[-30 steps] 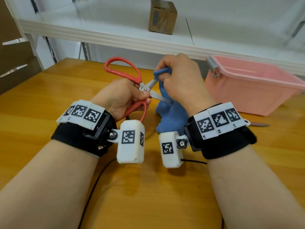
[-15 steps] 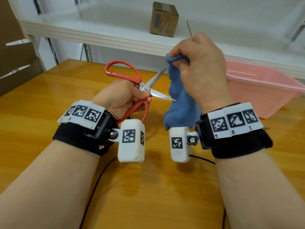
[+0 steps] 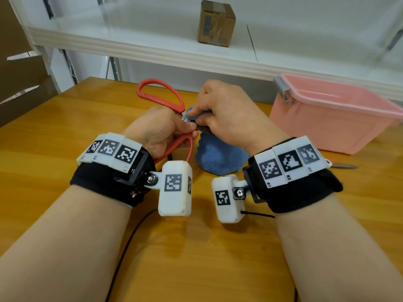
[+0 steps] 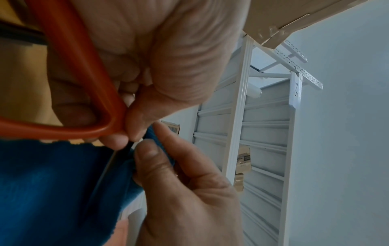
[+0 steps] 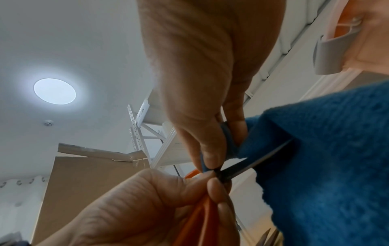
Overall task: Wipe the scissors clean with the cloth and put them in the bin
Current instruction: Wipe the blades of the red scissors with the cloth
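A: Where are the red-handled steel scissors (image 3: pixel 161 99) right now?

B: In the left hand (image 3: pixel 160 129), held above the wooden surface (image 3: pixel 65 131). Its fingers are curled round the lower handle loop, near the pivot. The upper loop stands free, up and away from the person.

A: And the right hand (image 3: pixel 229 118)?

B: It pinches a fold of the blue terry cloth (image 3: pixel 220 158) between thumb and fingertips, right at the pivot, touching the left hand's fingertips. The rest of the cloth hangs down below the right hand to the surface.

A: Which way do the blades run?

B: From the pivot they point toward the right hand. In the right wrist view one dark blade slants away from the left hand into the cloth. The other blade is hidden by the fold, so I cannot tell how far apart the two blades stand.

A: So the next stroke?

B: My judgement: the pinch sits at the root of a blade, so the wipe should run along that long axis, away from the left hand, toward the tip.

A: And the pink plastic bin (image 3: pixel 327 118)?

B: It stands beyond and to the outside of the right hand, well apart from the left. The right hand is nearer, yet the left holds the scissors, so the drop probably means a reach across or a handover.
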The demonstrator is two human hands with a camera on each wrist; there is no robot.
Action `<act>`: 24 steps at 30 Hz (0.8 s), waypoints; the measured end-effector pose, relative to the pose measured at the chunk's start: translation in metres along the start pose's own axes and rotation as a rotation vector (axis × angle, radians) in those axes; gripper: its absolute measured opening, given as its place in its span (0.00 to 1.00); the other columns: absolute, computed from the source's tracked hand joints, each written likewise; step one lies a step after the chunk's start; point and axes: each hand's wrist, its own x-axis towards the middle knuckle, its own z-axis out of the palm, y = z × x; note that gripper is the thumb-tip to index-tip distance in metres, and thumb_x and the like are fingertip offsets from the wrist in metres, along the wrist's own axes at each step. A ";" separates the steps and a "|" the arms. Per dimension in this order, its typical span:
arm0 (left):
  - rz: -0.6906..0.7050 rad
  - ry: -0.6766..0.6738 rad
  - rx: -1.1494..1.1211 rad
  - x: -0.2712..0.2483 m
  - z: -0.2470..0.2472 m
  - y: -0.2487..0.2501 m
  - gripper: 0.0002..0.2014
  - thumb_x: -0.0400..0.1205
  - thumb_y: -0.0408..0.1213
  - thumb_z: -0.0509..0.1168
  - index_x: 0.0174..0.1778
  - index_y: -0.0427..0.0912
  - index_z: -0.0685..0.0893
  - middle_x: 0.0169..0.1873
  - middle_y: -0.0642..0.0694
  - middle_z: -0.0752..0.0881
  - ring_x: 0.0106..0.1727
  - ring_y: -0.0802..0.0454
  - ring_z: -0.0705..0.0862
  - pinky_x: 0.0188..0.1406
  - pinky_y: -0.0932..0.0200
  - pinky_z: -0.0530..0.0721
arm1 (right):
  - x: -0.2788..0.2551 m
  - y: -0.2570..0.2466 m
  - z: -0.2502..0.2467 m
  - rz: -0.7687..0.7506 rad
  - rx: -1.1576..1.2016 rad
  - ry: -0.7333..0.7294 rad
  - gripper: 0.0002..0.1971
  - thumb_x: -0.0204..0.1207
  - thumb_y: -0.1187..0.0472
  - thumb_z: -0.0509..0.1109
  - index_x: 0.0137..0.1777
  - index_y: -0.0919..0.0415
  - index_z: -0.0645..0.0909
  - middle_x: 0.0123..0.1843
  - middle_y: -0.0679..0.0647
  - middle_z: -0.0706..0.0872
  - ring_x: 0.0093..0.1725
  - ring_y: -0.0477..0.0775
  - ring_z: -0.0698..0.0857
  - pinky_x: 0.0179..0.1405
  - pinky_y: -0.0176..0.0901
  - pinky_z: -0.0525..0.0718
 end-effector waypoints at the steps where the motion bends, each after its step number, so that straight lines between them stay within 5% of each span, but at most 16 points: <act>1: 0.003 0.004 0.001 0.000 0.000 0.000 0.09 0.79 0.18 0.62 0.52 0.32 0.82 0.39 0.38 0.84 0.31 0.51 0.86 0.29 0.58 0.86 | 0.000 0.001 0.000 -0.001 0.019 -0.006 0.09 0.79 0.60 0.75 0.58 0.54 0.91 0.54 0.45 0.80 0.56 0.47 0.81 0.49 0.32 0.73; 4: 0.016 0.009 0.004 0.002 -0.001 0.000 0.09 0.79 0.17 0.61 0.47 0.32 0.82 0.36 0.40 0.84 0.31 0.52 0.87 0.29 0.58 0.86 | 0.000 -0.001 -0.001 -0.026 0.066 -0.040 0.09 0.77 0.61 0.77 0.57 0.53 0.92 0.49 0.38 0.79 0.50 0.37 0.77 0.43 0.21 0.71; 7: 0.017 -0.006 0.025 0.001 0.000 0.000 0.08 0.79 0.17 0.62 0.49 0.31 0.82 0.36 0.40 0.84 0.31 0.52 0.87 0.30 0.58 0.87 | 0.000 0.001 -0.004 -0.002 0.107 -0.051 0.09 0.76 0.62 0.78 0.54 0.52 0.93 0.49 0.41 0.85 0.48 0.36 0.80 0.43 0.18 0.73; 12: 0.006 -0.007 0.010 0.000 0.003 0.002 0.08 0.79 0.19 0.64 0.51 0.31 0.81 0.36 0.40 0.84 0.32 0.51 0.87 0.32 0.57 0.88 | -0.004 0.007 -0.011 0.084 0.127 -0.064 0.09 0.77 0.63 0.76 0.50 0.48 0.93 0.51 0.44 0.90 0.53 0.44 0.86 0.52 0.30 0.81; 17: 0.002 -0.029 -0.061 0.001 0.000 0.003 0.13 0.79 0.20 0.65 0.57 0.35 0.76 0.35 0.39 0.82 0.32 0.51 0.87 0.34 0.56 0.88 | -0.003 0.012 -0.019 0.104 0.042 -0.065 0.08 0.78 0.64 0.75 0.50 0.50 0.93 0.50 0.44 0.88 0.53 0.45 0.86 0.40 0.15 0.72; 21: -0.015 -0.053 -0.097 -0.001 0.001 0.004 0.09 0.79 0.21 0.65 0.51 0.36 0.76 0.33 0.40 0.82 0.32 0.51 0.87 0.35 0.58 0.88 | -0.007 0.017 -0.037 0.189 0.071 0.085 0.08 0.80 0.61 0.73 0.52 0.50 0.92 0.50 0.45 0.91 0.52 0.44 0.87 0.51 0.27 0.80; 24: -0.023 -0.084 -0.120 -0.005 0.002 0.006 0.03 0.82 0.27 0.63 0.43 0.37 0.78 0.33 0.42 0.80 0.34 0.51 0.85 0.37 0.57 0.85 | -0.008 0.006 -0.036 0.134 0.107 0.119 0.08 0.80 0.59 0.73 0.52 0.46 0.92 0.43 0.36 0.84 0.44 0.36 0.81 0.45 0.18 0.75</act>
